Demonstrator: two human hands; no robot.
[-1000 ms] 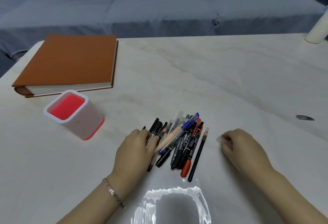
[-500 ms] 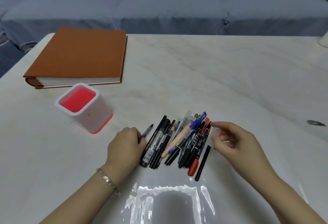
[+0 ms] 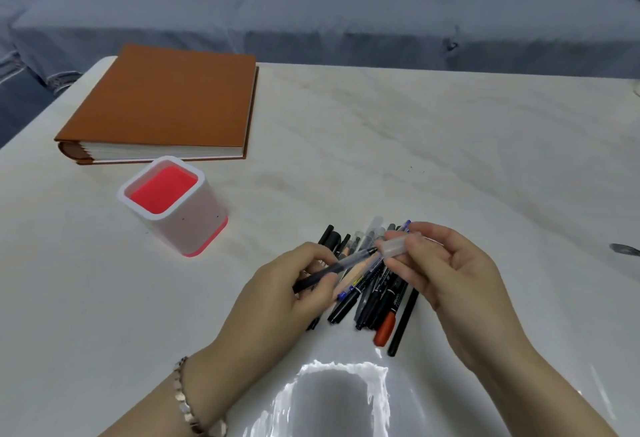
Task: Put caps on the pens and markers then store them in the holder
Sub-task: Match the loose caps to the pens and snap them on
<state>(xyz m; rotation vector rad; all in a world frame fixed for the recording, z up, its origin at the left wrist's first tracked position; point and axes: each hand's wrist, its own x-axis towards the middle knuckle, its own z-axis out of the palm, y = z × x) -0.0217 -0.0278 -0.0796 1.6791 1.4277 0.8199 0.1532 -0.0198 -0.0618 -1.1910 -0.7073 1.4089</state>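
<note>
My left hand [image 3: 291,294] grips a dark clear-barrelled pen [image 3: 346,266], tip pointing right. Pinched in my right hand [image 3: 446,274] is a clear cap [image 3: 394,246], its open end just at the pen's tip. Both hover over a pile of pens and markers [image 3: 377,298] lying on the white marble table [image 3: 381,145]; the pile includes black markers, a blue pen and a red-capped marker [image 3: 384,330]. The holder [image 3: 176,206], a white square cup with a red inside, stands upright to the left of the pile with nothing in it.
A thick orange-brown album [image 3: 166,104] lies behind the holder at the table's far left. A small dark object [image 3: 623,249] sits at the right edge. A grey sofa [image 3: 311,10] with cushions runs behind the table.
My left hand has lifted a pen out of the pile. My right hand has brought the clear cap left and up to the pen's tip.
</note>
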